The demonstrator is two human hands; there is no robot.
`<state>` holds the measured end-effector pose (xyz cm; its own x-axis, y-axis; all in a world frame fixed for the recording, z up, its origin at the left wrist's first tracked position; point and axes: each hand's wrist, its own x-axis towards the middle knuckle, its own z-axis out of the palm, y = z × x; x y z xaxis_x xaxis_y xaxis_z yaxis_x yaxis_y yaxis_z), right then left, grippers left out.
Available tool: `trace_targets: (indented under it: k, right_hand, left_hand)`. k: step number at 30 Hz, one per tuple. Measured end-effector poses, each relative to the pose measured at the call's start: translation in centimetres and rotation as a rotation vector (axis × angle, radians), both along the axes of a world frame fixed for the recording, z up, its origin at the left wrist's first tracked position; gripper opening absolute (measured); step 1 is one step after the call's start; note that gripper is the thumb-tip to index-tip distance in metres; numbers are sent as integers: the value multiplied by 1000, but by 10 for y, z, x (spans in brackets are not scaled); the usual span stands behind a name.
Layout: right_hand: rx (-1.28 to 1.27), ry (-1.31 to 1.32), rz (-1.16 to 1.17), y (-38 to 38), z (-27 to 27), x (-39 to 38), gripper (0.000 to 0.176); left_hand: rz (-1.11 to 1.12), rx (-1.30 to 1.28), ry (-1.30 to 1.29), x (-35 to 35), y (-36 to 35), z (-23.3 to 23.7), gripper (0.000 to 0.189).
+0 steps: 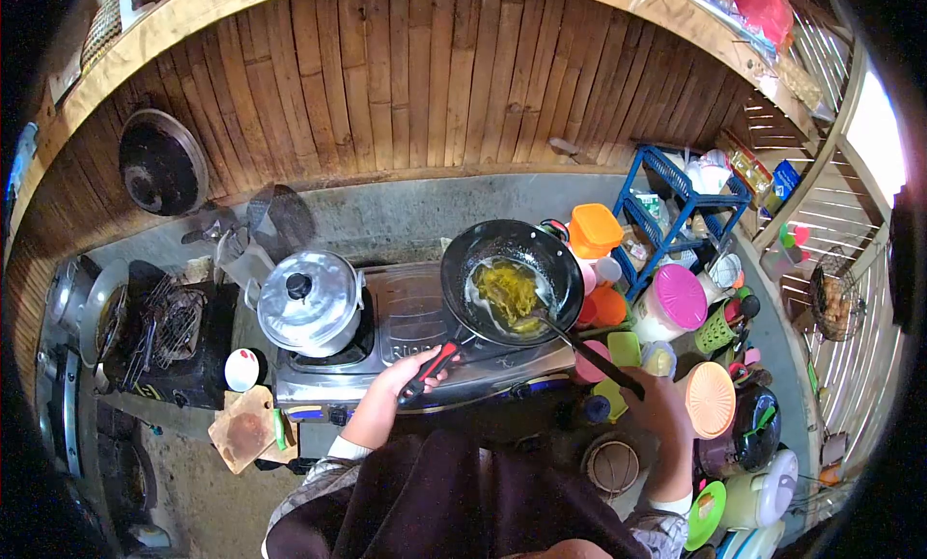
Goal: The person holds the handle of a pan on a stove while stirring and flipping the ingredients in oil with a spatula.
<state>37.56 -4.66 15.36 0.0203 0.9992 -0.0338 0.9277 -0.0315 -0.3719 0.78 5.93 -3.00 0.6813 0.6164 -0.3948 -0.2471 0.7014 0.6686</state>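
A black frying pan sits on the right burner of a steel gas stove, with yellowish shredded food in oil inside it. My left hand grips the pan's red and black handle. My right hand holds a long dark spatula whose blade rests in the pan beside the food. A silver lidded pot stands on the left burner.
Plastic containers in orange, pink and green crowd the counter to the right, next to a blue rack. A wooden cutting board and a white cup lie left of the stove. A dark wok hangs on the bamboo wall.
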Motion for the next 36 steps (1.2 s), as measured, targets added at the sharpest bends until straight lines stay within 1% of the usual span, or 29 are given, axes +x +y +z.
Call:
trace_targets:
  k: [3, 5, 6, 7, 8, 10, 12, 13, 14, 15, 16, 18, 20, 21, 23, 24, 26, 29, 33, 36]
  right_hand:
    - [-15, 55, 29, 16, -19, 0, 28]
    - [39, 56, 76, 27, -30, -2, 31]
    - [42, 58, 75, 32, -33, -6, 31]
    - [82, 117, 96, 38, -36, -11, 33]
    - [121, 176, 117, 44, -39, -15, 35]
    - [86, 131, 127, 57, -47, -19, 37]
    - [47, 88, 137, 69, -51, -25, 39]
    - [-11, 76, 111, 75, -51, -31, 41]
    - [-71, 63, 85, 80, -52, -35, 42]
    - [-71, 66, 83, 87, -58, -38, 42]
    - [-57, 33, 73, 95, -67, -40, 44]
    - [-43, -1, 59, 105, -75, -45, 46]
    - [72, 80, 101, 110, -78, -52, 40]
    - [75, 78, 99, 113, -78, -55, 40]
    - [97, 181, 106, 117, -79, -61, 42]
    - [98, 179, 108, 118, -79, -62, 42]
    - [67, 143, 81, 119, -78, -63, 40]
    - [29, 138, 84, 113, -68, -61, 40]
    - [78, 98, 109, 103, -79, -43, 42]
    - [86, 80, 121, 87, -65, -35, 38]
  left_hand:
    - [11, 32, 9, -3, 4, -6, 44]
    - [29, 61, 31, -6, 4, -6, 42]
    - [51, 66, 90, -6, 3, -1, 38]
    - [74, 71, 149, -7, 2, 2, 35]
    - [74, 73, 152, -7, 2, 4, 35]
    - [67, 213, 201, -8, 3, 5, 28]
    - [80, 194, 196, -8, 2, 7, 30]
    - [76, 235, 215, -7, 1, 11, 35]
    - [70, 275, 234, -7, -1, 16, 42]
    - [61, 258, 270, -6, -3, 22, 55]
    - [59, 259, 272, -7, -2, 20, 55]
    - [1, 372, 332, -9, -2, 14, 60]
    - [-11, 400, 343, -10, -3, 14, 61]
    - [-17, 426, 339, -10, -4, 12, 61]
    - [-20, 456, 333, -12, -5, 13, 61]
    - [-18, 457, 331, -12, -8, 18, 61]
    - [-34, 476, 420, -13, -13, 27, 62]
    - [-25, 490, 419, -16, -15, 18, 62]
    - [-1, 530, 472, -14, -20, 12, 62]
    - [39, 594, 516, -11, -22, 7, 62]
